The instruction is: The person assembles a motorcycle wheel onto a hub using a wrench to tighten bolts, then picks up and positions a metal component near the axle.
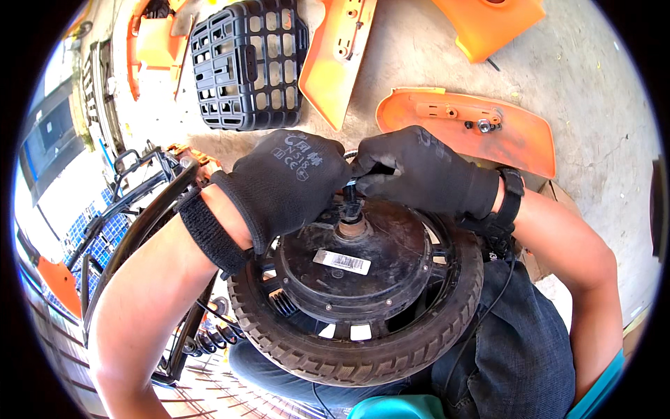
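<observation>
A spoked wheel with a black knobby tyre (356, 363) lies tilted against my legs. At its centre sits a round black hub motor (342, 272) with a white label and a rusty threaded axle (351, 229). A short dark cable (351, 192) with a pale bluish band rises from the axle. My left hand (293, 181), in a black work glove, is closed at the left of the cable; its fingertips are hidden. My right hand (419, 171), gloved too, pinches at the cable's upper end with thumb and fingers. Both hands meet just above the axle.
A black plastic basket (250, 66) lies on the concrete floor ahead. Around it are an orange panel (340, 59) and an orange fender (481, 129) with a bolt on it. To my left stands a black tubular frame (150, 230) with a coil spring (209, 341).
</observation>
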`<state>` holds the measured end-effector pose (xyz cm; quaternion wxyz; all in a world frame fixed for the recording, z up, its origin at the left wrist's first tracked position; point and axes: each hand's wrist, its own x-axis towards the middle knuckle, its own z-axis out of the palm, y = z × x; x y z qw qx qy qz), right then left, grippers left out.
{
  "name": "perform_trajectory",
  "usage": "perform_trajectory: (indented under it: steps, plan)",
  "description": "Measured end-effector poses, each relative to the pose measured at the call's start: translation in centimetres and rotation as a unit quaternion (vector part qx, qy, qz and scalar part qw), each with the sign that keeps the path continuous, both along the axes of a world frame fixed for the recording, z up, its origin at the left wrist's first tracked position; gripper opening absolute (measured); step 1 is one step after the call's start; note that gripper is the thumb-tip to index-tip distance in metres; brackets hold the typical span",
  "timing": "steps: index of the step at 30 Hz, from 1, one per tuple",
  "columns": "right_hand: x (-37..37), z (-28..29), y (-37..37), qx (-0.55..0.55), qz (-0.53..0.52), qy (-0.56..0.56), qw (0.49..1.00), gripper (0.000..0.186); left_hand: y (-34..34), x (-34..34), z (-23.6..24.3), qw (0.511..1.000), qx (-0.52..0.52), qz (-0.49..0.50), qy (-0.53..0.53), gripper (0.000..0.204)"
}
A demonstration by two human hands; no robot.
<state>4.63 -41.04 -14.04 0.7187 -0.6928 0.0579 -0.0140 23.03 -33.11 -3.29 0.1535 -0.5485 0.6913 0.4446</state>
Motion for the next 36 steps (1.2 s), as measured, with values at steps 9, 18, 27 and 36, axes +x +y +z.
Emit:
perform_trajectory:
  steps: [9,18,27,36]
  plan:
    - [2.0,1.2,-0.4,0.03,0.051,0.061,0.996,0.032,-0.6,1.8,1.2,0.994,0.049,0.102,0.005,0.019]
    - [1.9,0.9,-1.0,0.026,0.043,0.104,0.993,0.027,-1.8,-2.5,10.9,0.983,0.037,0.053,-0.173,0.053]
    - [2.2,0.7,-0.8,0.075,0.062,0.106,0.99,0.026,8.4,-9.7,19.0,0.992,0.051,0.049,-0.104,0.085]
    - [1.9,0.9,-0.8,0.068,0.062,0.102,0.99,0.021,8.6,-12.8,15.4,0.989,-0.046,0.094,-0.109,0.047]
